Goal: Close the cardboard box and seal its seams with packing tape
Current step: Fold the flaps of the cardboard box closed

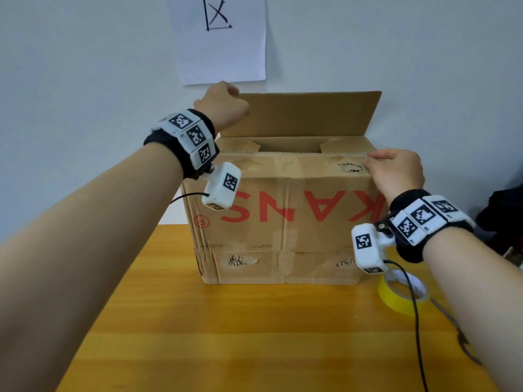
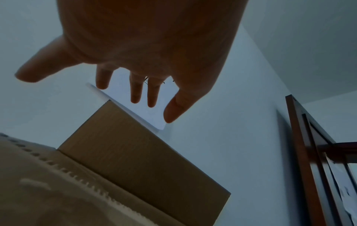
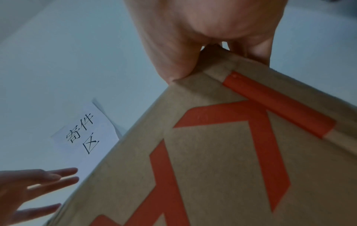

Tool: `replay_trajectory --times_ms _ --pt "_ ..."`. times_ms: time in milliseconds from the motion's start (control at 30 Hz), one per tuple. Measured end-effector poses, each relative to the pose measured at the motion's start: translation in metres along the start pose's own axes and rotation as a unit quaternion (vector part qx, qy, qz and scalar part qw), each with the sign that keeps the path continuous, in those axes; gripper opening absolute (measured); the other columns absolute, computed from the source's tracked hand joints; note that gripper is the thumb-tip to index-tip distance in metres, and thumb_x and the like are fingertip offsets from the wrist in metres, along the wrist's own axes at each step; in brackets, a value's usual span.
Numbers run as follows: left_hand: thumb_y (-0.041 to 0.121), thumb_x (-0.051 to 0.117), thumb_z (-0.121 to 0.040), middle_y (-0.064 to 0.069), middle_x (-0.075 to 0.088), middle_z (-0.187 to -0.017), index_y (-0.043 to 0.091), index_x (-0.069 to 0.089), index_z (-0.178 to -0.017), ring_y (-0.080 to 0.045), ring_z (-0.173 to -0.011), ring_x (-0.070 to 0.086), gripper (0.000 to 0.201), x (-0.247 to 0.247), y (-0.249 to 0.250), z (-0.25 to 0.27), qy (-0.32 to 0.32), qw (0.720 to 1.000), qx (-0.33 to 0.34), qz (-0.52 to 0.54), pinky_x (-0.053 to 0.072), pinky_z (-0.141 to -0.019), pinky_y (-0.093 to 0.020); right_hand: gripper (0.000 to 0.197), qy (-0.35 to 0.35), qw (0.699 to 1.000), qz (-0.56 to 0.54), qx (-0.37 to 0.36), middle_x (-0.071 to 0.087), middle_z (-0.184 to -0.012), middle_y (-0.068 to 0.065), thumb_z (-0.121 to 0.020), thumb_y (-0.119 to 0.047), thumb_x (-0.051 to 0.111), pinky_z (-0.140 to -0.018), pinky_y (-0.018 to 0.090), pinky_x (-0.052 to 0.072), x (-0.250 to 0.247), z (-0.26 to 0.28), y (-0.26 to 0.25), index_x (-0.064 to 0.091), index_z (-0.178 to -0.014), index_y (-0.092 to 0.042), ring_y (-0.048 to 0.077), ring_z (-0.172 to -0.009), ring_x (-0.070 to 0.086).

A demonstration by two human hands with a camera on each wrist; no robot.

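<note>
Pinching the cardboard box [image 1: 283, 222] edge, right hand [image 1: 396, 172] fingers — left hand [image 2: 146, 45] fingers splayed, wrist view only.

Pale blue-grey wall [image 1: 85, 66], printed paper sign [image 1: 220, 38] taped up; orange wooden table [image 1: 254, 335]; dark wooden frame [image 2: 309, 152].

Left hand [image 1: 223, 107] at upright flap [image 1: 305, 114]; right hand [image 1: 396, 171] pinches near flap [image 1: 283, 164].

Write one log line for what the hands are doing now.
left hand: open, at back flap | right hand: holds front flap | tape: on table
</note>
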State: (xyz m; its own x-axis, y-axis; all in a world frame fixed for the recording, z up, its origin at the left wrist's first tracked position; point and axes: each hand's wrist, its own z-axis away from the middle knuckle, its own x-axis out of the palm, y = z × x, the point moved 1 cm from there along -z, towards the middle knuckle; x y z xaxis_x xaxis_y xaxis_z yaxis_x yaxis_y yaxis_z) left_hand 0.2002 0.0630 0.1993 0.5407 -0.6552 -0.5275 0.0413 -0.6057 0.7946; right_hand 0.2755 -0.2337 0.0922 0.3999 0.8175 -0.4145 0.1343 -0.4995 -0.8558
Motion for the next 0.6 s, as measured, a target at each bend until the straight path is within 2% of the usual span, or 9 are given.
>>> replay_trajectory --times_ms 67,167,267,333,433,500,533,600 --pt "0.03 0.061 -0.071 -0.001 0.055 -0.135 0.025 0.05 -0.137 -0.025 -0.128 0.048 0.068 -0.002 -0.001 0.001 -0.008 1.0 -0.005 -0.013 0.043 -0.108 -0.04 0.02 -0.013 1.0 -0.014 -0.011 0.066 -0.122 0.0 -0.083 -0.036 0.07 -0.087 0.027 0.047 0.0 0.007 -0.003 0.075 -0.102 -0.03 0.018 -0.093 0.061" --pt "0.02 0.062 -0.088 -0.002 0.051 -0.136 0.017 0.044 -0.144 -0.022 -0.122 0.05 0.059 -0.007 -0.01 -0.003 -0.021 0.999 -0.016 -0.042 0.043 -0.101 -0.032 0.02 -0.04 0.998 -0.035 -0.03 0.069 -0.112 -0.002 -0.083 -0.035 0.072 -0.088 0.03 0.05 0.011 0.018 -0.013 0.075 -0.102 -0.029 0.015 -0.089 0.061" --pt "0.02 0.063 -0.091 -0.005 0.044 -0.148 0.016 0.04 -0.149 -0.024 -0.133 0.045 0.062 -0.016 -0.023 -0.008 -0.027 0.997 -0.018 -0.072 0.041 -0.108 -0.034 0.02 -0.065 0.996 -0.02 -0.051 0.061 -0.124 -0.001 -0.083 -0.04 0.071 -0.076 0.024 0.046 0.031 0.027 -0.025 0.075 -0.1 -0.031 0.015 -0.085 0.059" --pt "0.022 0.064 -0.09 -0.006 0.038 -0.152 0.017 0.039 -0.149 -0.026 -0.134 0.044 0.065 -0.024 -0.027 -0.009 -0.024 0.996 -0.016 -0.086 0.041 -0.108 -0.035 0.02 -0.083 0.994 -0.002 -0.066 0.054 -0.129 0.0 -0.086 -0.04 0.068 -0.069 0.023 0.045 0.043 0.032 -0.031 0.074 -0.103 -0.031 0.015 -0.08 0.057" --pt "0.025 0.065 -0.088 -0.005 0.028 -0.155 0.021 0.038 -0.149 -0.027 -0.132 0.044 0.067 -0.037 -0.032 -0.012 -0.006 0.993 -0.012 -0.117 0.04 -0.103 -0.032 0.018 -0.105 0.991 0.029 -0.078 0.054 -0.129 0.003 -0.089 -0.041 0.064 -0.081 0.031 0.051 0.057 0.034 -0.039 0.073 -0.103 -0.033 0.022 -0.09 0.061" --pt "0.029 0.065 -0.082 0.002 0.019 -0.158 0.029 0.037 -0.148 -0.032 -0.135 0.041 0.072 -0.043 -0.033 -0.011 -0.001 0.989 -0.002 -0.149 0.038 -0.11 -0.041 0.017 -0.112 0.989 0.05 -0.077 0.058 -0.128 0.003 -0.089 -0.042 0.063 -0.088 0.035 0.053 0.062 0.032 -0.044 0.072 -0.102 -0.035 0.025 -0.096 0.063" --pt "0.03 0.064 -0.081 0.006 0.016 -0.16 0.033 0.035 -0.148 -0.035 -0.137 0.038 0.073 -0.045 -0.033 -0.011 -0.004 0.986 0.001 -0.166 0.037 -0.111 -0.047 0.017 -0.113 0.989 0.058 -0.075 0.059 -0.128 0.003 -0.089 -0.042 0.063 -0.088 0.034 0.052 0.064 0.031 -0.046 0.073 -0.101 -0.035 0.025 -0.097 0.063" --pt "0.028 0.062 -0.083 0.006 0.011 -0.163 0.035 0.032 -0.15 -0.035 -0.143 0.032 0.074 -0.047 -0.032 -0.013 -0.02 0.985 0.008 -0.17 0.034 -0.115 -0.049 0.017 -0.118 0.988 0.077 -0.068 0.059 -0.129 0.003 -0.088 -0.042 0.064 -0.086 0.031 0.047 0.066 0.027 -0.049 0.073 -0.1 -0.035 0.025 -0.099 0.062"
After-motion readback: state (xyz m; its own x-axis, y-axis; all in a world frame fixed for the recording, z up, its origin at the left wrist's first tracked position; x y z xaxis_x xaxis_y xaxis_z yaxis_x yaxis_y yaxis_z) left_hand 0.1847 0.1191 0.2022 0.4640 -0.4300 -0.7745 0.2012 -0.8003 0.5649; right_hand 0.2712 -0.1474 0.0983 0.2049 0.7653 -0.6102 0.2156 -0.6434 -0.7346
